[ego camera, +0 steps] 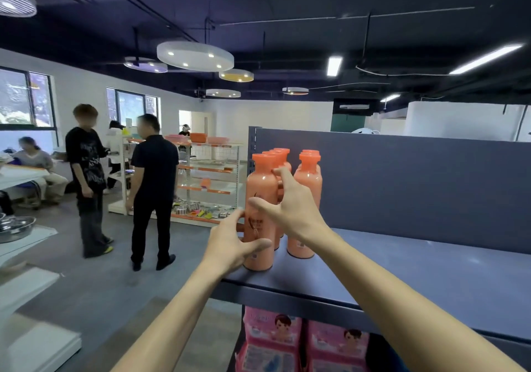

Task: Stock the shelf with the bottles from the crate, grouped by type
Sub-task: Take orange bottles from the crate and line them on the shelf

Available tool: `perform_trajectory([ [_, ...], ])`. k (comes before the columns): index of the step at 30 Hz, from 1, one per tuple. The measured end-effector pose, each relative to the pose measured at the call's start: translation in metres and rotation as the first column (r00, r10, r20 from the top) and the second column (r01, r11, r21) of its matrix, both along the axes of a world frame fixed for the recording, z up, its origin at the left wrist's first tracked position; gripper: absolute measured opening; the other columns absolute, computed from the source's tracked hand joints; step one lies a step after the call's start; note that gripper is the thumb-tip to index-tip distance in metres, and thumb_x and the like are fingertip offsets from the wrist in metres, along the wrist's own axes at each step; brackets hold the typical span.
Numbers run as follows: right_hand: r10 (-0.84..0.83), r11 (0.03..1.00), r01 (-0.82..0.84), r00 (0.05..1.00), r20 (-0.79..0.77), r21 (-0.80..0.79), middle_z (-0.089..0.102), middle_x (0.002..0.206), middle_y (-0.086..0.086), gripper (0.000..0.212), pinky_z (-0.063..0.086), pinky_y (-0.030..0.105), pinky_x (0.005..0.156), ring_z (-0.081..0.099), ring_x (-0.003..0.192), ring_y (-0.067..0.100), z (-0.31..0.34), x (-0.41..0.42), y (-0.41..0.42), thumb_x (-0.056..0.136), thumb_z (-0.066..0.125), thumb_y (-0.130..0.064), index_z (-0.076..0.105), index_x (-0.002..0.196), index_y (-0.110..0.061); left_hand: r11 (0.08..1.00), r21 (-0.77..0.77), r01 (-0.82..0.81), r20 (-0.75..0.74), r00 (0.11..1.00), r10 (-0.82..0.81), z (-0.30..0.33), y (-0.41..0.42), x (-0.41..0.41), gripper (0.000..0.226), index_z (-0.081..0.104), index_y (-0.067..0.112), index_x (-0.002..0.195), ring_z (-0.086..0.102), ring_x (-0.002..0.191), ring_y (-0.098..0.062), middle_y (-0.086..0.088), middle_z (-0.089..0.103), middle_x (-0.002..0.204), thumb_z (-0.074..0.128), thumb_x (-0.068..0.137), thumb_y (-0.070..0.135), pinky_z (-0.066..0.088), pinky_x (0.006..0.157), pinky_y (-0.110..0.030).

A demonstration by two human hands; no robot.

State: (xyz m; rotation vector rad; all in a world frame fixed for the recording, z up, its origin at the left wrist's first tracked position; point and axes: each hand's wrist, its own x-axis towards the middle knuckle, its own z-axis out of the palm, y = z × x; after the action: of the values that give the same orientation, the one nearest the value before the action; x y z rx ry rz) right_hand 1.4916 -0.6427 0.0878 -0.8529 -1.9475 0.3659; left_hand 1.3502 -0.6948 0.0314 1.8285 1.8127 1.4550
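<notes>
Both hands meet on the front orange bottle at the left end of the shelf: the left hand curls round its lower body, thumb across the label, while the right hand reaches past its upper part with fingers spread and loosely bent, thumb on the front. It is a smooth, glossy cylinder with a narrow neck and a wide flanged cap, standing upright at the shelf's front edge. Close behind and to its right stand more orange bottles of the same shape in two rows on the matte grey-blue board, and pink printed packs sit on the level below.
</notes>
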Motion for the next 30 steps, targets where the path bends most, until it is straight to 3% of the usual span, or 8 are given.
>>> perform_trajectory([
  [2, -0.013, 1.000, 0.013, 1.000, 0.001, 0.015, 0.069, 0.107, -0.001, 0.061, 0.054, 0.040, 0.088, 0.067, 0.097, 0.017, 0.000, -0.003, 0.004, 0.077, 0.080, -0.041, 0.050, 0.126, -0.020, 1.000, 0.004, 0.014, 0.011, 1.000, -0.014, 0.000, 0.006, -0.004, 0.069, 0.062, 0.024, 0.119, 0.052, 0.077, 0.014, 0.017, 0.063, 0.095, 0.089, 0.060, 0.045, 0.039, 0.058, 0.002],
  [4, -0.043, 0.999, 0.042, 0.999, 0.014, 0.033, 0.066, 0.108, 0.002, 0.059, 0.052, 0.041, 0.089, 0.063, 0.100, 0.020, -0.002, -0.006, 0.007, 0.077, 0.079, -0.043, 0.050, 0.123, -0.020, 1.000, -0.004, 0.029, 0.025, 0.999, -0.029, -0.001, 0.010, -0.007, 0.073, 0.061, 0.024, 0.123, 0.058, 0.083, 0.007, 0.014, 0.064, 0.102, 0.088, 0.059, 0.048, 0.041, 0.060, -0.001],
  [8, -0.077, 0.996, 0.076, 0.996, 0.033, 0.040, 0.063, 0.105, 0.005, 0.058, 0.051, 0.042, 0.090, 0.060, 0.099, 0.023, -0.004, -0.007, 0.012, 0.077, 0.076, -0.046, 0.047, 0.122, -0.024, 0.999, -0.010, 0.036, 0.011, 0.999, -0.036, -0.003, 0.016, -0.008, 0.072, 0.060, 0.028, 0.123, 0.063, 0.096, -0.011, 0.014, 0.065, 0.106, 0.087, 0.060, 0.051, 0.049, 0.081, -0.024],
  [12, -0.108, 0.992, 0.105, 0.993, 0.041, 0.071, 0.060, 0.107, 0.004, 0.061, 0.051, 0.042, 0.090, 0.060, 0.098, 0.023, -0.005, -0.005, 0.015, 0.078, 0.076, -0.047, 0.045, 0.126, -0.024, 0.998, 0.001, 0.058, 0.015, 0.998, -0.058, -0.003, 0.020, -0.005, 0.069, 0.061, 0.029, 0.120, 0.067, 0.094, -0.014, 0.015, 0.066, 0.103, 0.087, 0.060, 0.051, 0.055, 0.084, -0.036],
  [18, -0.112, 0.990, 0.109, 0.993, 0.036, 0.087, 0.058, 0.111, 0.003, 0.063, 0.051, 0.041, 0.091, 0.059, 0.098, 0.022, -0.008, -0.006, 0.019, 0.078, 0.075, -0.049, 0.044, 0.128, -0.026, 0.995, 0.004, 0.095, 0.039, 0.995, -0.095, -0.005, 0.021, -0.007, 0.065, 0.060, 0.031, 0.116, 0.070, 0.081, -0.011, 0.016, 0.067, 0.104, 0.087, 0.060, 0.051, 0.058, 0.077, -0.039],
  [25, -0.129, 0.990, 0.126, 0.991, 0.038, 0.064, 0.057, 0.111, 0.004, 0.069, 0.052, 0.041, 0.090, 0.060, 0.098, 0.023, -0.009, -0.007, 0.017, 0.078, 0.074, -0.050, 0.041, 0.134, -0.028, 0.998, -0.007, 0.070, 0.016, 0.997, -0.069, -0.006, 0.022, -0.007, 0.068, 0.058, 0.033, 0.119, 0.065, 0.092, -0.007, 0.025, 0.063, 0.098, 0.087, 0.061, 0.051, 0.055, 0.083, -0.035],
  [30, -0.145, 0.989, 0.143, 0.988, 0.056, 0.031, 0.055, 0.104, 0.006, 0.064, 0.050, 0.039, 0.085, 0.058, 0.093, 0.025, -0.008, -0.008, 0.011, 0.081, 0.072, -0.047, 0.039, 0.132, -0.028, 0.999, -0.015, 0.047, 0.011, 0.999, -0.047, -0.004, 0.018, -0.004, 0.064, 0.060, 0.026, 0.119, 0.061, 0.104, -0.011, 0.013, 0.067, 0.106, 0.088, 0.064, 0.045, 0.050, 0.088, -0.031],
])
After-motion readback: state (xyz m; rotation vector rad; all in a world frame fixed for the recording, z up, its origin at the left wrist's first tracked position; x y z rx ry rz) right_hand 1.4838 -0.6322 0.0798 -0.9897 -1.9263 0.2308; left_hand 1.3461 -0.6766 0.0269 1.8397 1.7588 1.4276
